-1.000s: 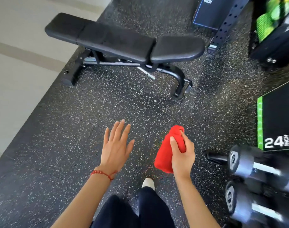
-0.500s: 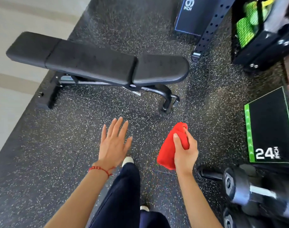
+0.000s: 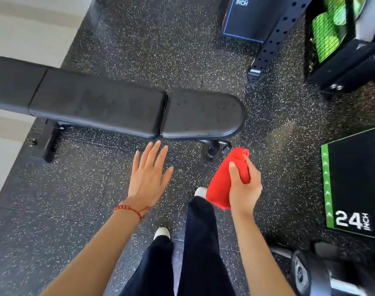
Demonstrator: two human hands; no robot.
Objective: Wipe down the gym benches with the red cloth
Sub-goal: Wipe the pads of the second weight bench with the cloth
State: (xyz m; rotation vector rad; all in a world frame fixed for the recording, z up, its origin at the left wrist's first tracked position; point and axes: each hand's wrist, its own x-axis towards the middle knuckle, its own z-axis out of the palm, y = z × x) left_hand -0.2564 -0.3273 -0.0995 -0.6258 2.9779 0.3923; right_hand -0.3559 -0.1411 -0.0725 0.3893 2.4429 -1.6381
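Note:
A black padded gym bench (image 3: 109,107) lies flat across the upper middle of the view, its rounded seat end toward the right. My right hand (image 3: 244,186) grips a bunched red cloth (image 3: 221,180) just below and right of the seat end, above the floor. My left hand (image 3: 149,178) is flat with fingers spread, palm down, empty, its fingertips just short of the bench's near edge. A red bead bracelet circles the left wrist.
Speckled black rubber floor (image 3: 75,199) all around. A black plyo box marked 24 inch (image 3: 357,184) stands at the right, dumbbells (image 3: 310,272) at the lower right, a perforated rack upright (image 3: 274,39) and another box (image 3: 248,18) at the top. My legs and white shoes (image 3: 162,231) are below.
I have stepped closer: the bench has grown and shifted down toward my hands. Both hands keep their poses, the right still gripping the cloth.

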